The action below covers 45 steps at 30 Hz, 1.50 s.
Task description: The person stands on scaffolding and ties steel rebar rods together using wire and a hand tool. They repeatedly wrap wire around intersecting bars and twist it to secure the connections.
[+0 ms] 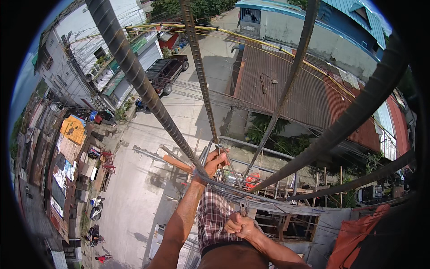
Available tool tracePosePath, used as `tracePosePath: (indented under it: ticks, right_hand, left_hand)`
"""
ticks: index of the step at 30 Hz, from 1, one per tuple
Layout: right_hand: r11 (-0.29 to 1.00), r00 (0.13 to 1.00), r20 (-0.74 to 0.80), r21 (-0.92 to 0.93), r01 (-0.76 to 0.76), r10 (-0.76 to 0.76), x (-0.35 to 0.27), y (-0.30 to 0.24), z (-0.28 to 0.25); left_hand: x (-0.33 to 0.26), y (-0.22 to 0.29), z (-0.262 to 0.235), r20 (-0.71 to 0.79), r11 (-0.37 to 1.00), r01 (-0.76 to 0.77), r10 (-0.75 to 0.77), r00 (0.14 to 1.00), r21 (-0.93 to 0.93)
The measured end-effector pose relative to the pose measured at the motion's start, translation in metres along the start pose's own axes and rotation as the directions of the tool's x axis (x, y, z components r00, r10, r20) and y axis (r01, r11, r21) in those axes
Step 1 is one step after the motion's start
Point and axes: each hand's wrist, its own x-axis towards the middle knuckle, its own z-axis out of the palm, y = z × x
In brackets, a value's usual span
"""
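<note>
My left hand (217, 162) reaches forward among upright ribbed steel bars, beside the lower part of a thin rebar (202, 76). Its fingers are closed in a pinch where that bar meets bent steel rods; what lies between them is too small to make out. A thicker rebar (148, 92) slants down past my left wrist. Close to my waist, my right hand (240, 225) makes a fist around a metal hand tool (243, 209), whose end sticks up towards a steel ring (233, 190) around the bars. The tool's lower part is hidden in the fist.
More rebars (286, 85) rise at the right. An orange-brown wooden piece (178, 163) juts out left of my hand. Far below lies a street (130, 193) with a dark parked vehicle (166, 74). Overhead cables (251, 39) cross ahead, near a rusty roof (282, 85). Orange cloth (354, 240) hangs at lower right.
</note>
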Motion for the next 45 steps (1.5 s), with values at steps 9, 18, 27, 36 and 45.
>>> tracePosePath:
  ticks: [9, 18, 27, 36, 45]
  right_hand:
    - [0.962, 0.666, -0.695, -0.226, 0.154, -0.27, 0.004, 0.005, 0.048]
    - [0.535, 0.439, -0.537, -0.833, -0.143, -0.72, 0.018, 0.022, 0.047]
    - [0.34, 0.428, -0.61, -0.76, -0.553, -0.667, 0.021, 0.021, 0.02]
    - [0.613, 0.547, -0.834, -0.398, -0.682, 0.067, 0.03, -0.026, 0.017]
    - [0.558, 0.587, 0.071, 0.236, -0.795, 0.807, 0.039, -0.031, -0.003]
  left_hand:
    - [0.002, 0.007, 0.001, 0.209, 0.983, 0.018, 0.021, 0.978, -0.184]
    - [-0.007, 0.011, 0.003, 0.078, 0.999, 0.038, -0.04, 0.996, 0.023]
    - [-0.011, 0.019, 0.015, 0.151, 0.969, 0.031, 0.006, 0.989, -0.247]
    - [-0.016, 0.002, -0.019, 0.28, 0.714, 0.172, 0.034, 0.959, -0.678]
    - [-0.003, -0.005, -0.016, 0.291, 0.893, 0.196, -0.078, 0.954, -0.404]
